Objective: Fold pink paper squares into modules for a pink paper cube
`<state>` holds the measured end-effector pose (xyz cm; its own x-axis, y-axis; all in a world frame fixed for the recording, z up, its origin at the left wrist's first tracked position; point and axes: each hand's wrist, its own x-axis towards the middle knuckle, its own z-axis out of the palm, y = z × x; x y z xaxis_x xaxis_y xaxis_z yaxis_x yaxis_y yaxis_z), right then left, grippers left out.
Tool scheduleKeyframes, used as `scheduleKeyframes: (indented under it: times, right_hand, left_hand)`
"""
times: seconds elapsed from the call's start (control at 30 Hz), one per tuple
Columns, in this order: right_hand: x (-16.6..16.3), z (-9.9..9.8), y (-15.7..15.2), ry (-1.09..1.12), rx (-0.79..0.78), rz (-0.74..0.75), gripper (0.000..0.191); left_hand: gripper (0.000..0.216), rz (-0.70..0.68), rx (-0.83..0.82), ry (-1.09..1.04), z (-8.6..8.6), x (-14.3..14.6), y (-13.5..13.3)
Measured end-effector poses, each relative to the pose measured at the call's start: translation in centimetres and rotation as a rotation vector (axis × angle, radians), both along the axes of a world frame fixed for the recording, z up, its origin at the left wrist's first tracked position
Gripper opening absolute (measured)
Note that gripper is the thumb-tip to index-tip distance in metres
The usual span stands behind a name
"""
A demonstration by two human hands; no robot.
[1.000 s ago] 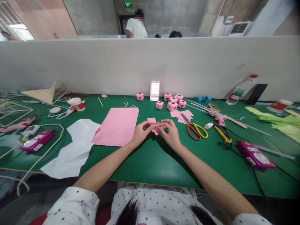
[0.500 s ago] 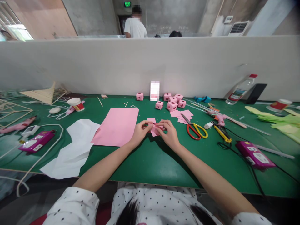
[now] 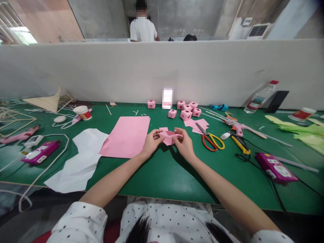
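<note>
Between my two hands is a folded piece of pink paper [image 3: 167, 137], partly opened out with raised flaps. My left hand [image 3: 152, 141] pinches its left side, and my right hand [image 3: 184, 142] pinches its right side; the fingers cover its ends. Just left of my left hand lies a large pink paper sheet [image 3: 126, 135]. Beyond my hands stand several small folded pink paper cubes [image 3: 186, 114] with dark diamond-shaped openings. Flat pink paper squares [image 3: 198, 124] lie to the right, with scissors [image 3: 211, 140] with red and yellow handles resting partly on them.
White paper [image 3: 78, 162] and a purple power strip [image 3: 42, 152] are at left, another purple power strip [image 3: 275, 167] at right. A glue gun [image 3: 238, 129], yellow cutter [image 3: 240, 144] and water bottle [image 3: 260, 98] lie to the right. A glowing phone [image 3: 167, 98] leans on the partition [image 3: 113, 71].
The folded pink paper has been spread, its front flap now standing up and facing me. My right fingers have shifted to its right edge. Behind the partition, a person has moved slightly left.
</note>
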<state>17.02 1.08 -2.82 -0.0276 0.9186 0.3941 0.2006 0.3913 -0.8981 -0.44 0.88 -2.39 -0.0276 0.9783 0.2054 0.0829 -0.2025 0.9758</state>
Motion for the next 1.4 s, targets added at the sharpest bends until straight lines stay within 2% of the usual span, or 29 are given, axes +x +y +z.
scheduleKeyframes:
  times: [0.07,0.2,0.47,0.6,0.7,0.8,0.9,1.13,1.23,1.4]
  right_hand:
    - [0.1,-0.1,0.1,-0.003,-0.041,0.001,0.039]
    - [0.1,-0.1,0.2,-0.078,-0.039,-0.014,0.023]
    - [0.1,0.2,-0.4,-0.255,0.053,-0.033,0.018]
    - [0.2,0.5,-0.6,-0.379,0.171,-0.011,0.022]
    - [0.3,0.5,-0.5,-0.433,0.233,0.010,0.026]
    - [0.3,0.1,-0.3,-0.441,0.227,0.021,0.025]
    - [0.2,-0.1,-0.3,-0.438,0.218,0.036,0.026]
    - [-0.1,0.5,-1.0,-0.514,0.232,0.079,0.027]
    - [-0.2,0.6,-1.1,-0.552,0.223,0.089,0.029]
    - [-0.2,0.7,-1.1,-0.583,0.220,0.071,0.033]
  left_hand:
    - [0.034,0.048,0.048,0.057,0.0,-0.2,0.1]
    - [0.030,0.097,0.127,0.218,0.0,-0.2,-0.2]
    - [0.027,0.070,0.295,0.443,0.7,0.2,-1.2]
    - [0.032,0.044,0.365,0.506,0.5,0.2,-1.2]
    - [0.045,0.031,0.378,0.506,0.2,0.1,-1.1]
    - [0.054,0.038,0.407,0.529,0.0,0.1,-1.1]
    - [0.052,0.028,0.441,0.530,0.0,0.1,-1.1]
    - [0.033,0.062,0.398,0.283,0.5,0.4,-1.2]
    - [0.037,0.061,0.336,0.278,0.5,0.3,-1.1]
    - [0.026,0.018,0.217,0.314,0.7,0.2,-1.0]
